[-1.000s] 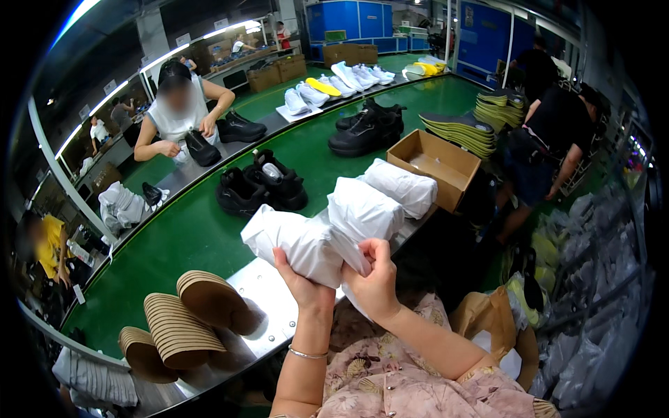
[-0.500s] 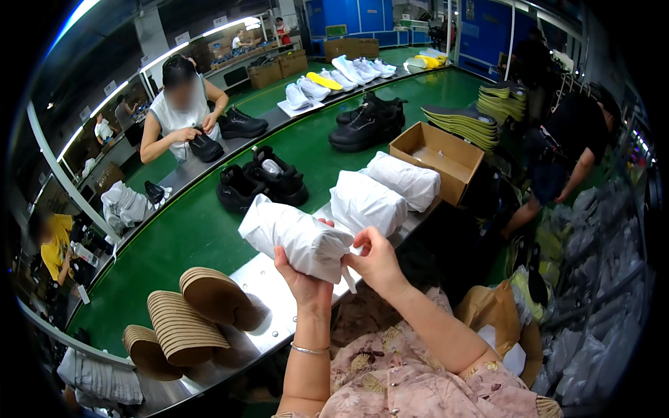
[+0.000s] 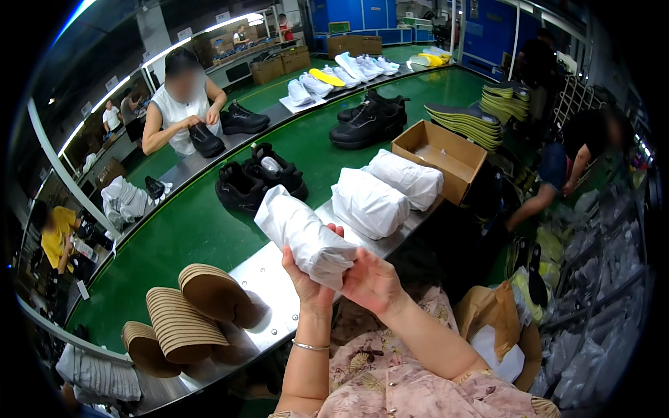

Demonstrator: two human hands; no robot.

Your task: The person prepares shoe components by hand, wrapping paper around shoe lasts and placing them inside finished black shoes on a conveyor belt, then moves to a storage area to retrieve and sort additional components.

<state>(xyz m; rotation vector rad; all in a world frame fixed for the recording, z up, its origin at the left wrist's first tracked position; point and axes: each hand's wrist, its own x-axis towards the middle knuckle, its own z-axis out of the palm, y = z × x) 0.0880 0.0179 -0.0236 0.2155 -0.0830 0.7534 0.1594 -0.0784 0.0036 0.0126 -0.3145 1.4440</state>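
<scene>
I hold a bundle wrapped in white tissue paper (image 3: 301, 232), long and shoe-shaped, lifted above the steel edge (image 3: 268, 279) of the green conveyor belt. My left hand (image 3: 304, 281) grips it from beneath, a thin bracelet on the wrist. My right hand (image 3: 371, 280) presses against its near end, fingers on the folded paper. Two more white wrapped bundles (image 3: 368, 203) (image 3: 408, 179) lie on the steel edge to the right.
An open cardboard box (image 3: 440, 152) sits beyond the bundles. Black shoes (image 3: 259, 182) (image 3: 368, 118) and white shoes (image 3: 327, 82) ride on the green belt (image 3: 174, 237). Stacks of tan insoles (image 3: 185, 320) rest at my left. A person across the belt handles a black shoe (image 3: 206, 139); another bends at right.
I have raised the wrapped bundle off the steel edge and drawn it closer to me, and my right hand has shifted to its near end.
</scene>
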